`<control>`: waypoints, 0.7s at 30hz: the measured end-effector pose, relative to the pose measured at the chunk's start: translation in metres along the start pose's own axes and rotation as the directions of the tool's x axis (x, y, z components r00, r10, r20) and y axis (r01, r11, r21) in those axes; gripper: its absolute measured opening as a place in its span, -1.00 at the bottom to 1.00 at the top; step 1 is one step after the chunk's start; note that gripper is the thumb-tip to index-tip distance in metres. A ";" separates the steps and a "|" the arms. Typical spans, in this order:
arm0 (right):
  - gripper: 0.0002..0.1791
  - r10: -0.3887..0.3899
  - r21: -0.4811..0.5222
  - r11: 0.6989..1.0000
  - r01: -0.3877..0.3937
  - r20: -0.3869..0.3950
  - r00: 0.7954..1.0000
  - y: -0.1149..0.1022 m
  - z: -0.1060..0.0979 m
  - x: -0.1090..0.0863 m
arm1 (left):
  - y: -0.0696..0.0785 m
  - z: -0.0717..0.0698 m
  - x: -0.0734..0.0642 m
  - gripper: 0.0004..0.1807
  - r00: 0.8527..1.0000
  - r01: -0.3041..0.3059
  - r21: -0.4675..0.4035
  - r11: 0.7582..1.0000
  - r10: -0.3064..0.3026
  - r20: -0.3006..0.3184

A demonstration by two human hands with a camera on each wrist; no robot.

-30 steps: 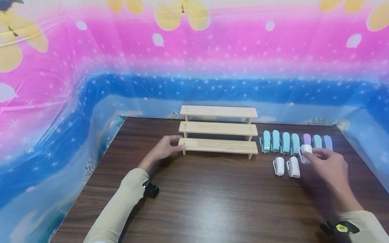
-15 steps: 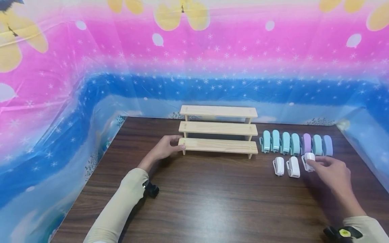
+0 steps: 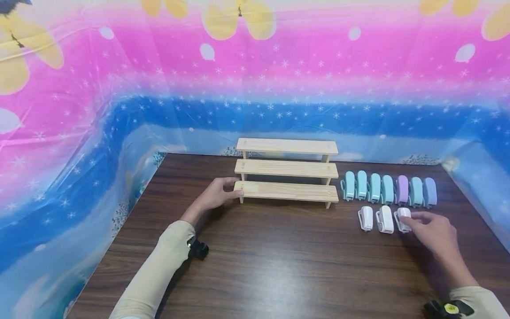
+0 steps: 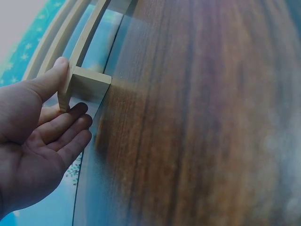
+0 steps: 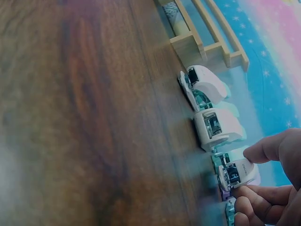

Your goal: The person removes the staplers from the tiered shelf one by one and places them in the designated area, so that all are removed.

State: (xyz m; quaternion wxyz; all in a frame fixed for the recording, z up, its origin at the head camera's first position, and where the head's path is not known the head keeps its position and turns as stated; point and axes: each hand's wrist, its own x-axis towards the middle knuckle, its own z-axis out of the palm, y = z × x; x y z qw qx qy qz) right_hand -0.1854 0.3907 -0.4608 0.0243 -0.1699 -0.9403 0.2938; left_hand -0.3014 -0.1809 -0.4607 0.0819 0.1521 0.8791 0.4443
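My left hand point(image 3: 217, 193) pinches the left end of the lowest step of a three-step wooden display stand point(image 3: 288, 191). In the left wrist view, its thumb lies on the board and the index finger goes beneath. On the right, my right hand point(image 3: 435, 230) holds a small white stapler point(image 3: 404, 217) between thumb and fingers, at the right end of a short row. Two more white staplers stand to its left, the middle one point(image 3: 384, 219) and the leftmost one point(image 3: 365, 218). The right wrist view shows the held stapler's point(image 5: 237, 173) metal front.
Behind the white staplers runs a row of several larger staplers, mostly mint point(image 3: 374, 188), with a purple one point(image 3: 402, 189) and a periwinkle one point(image 3: 430, 192) at the right. The dark wooden table point(image 3: 255, 266) ends at a patterned cloth point(image 3: 279, 88).
My right hand has brought the white stapler from in front of the purple one towards me, down into line with the other two white ones. The left hand has stayed put.
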 end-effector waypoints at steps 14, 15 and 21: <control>-0.10 0.014 -0.003 1.000 -0.014 0.016 1.000 0.009 0.004 0.001 | 0.002 0.000 0.000 -0.32 1.000 0.004 0.007 1.000 -0.004 -0.002; -0.11 0.011 -0.006 1.000 -0.011 0.011 1.000 0.008 0.003 0.001 | 0.001 0.000 0.000 -0.32 1.000 0.005 0.007 1.000 -0.005 -0.002; -0.18 -0.025 0.001 1.000 0.025 -0.076 0.997 0.002 -0.010 -0.004 | 0.001 0.002 0.000 -0.31 1.000 0.011 0.007 1.000 -0.011 0.009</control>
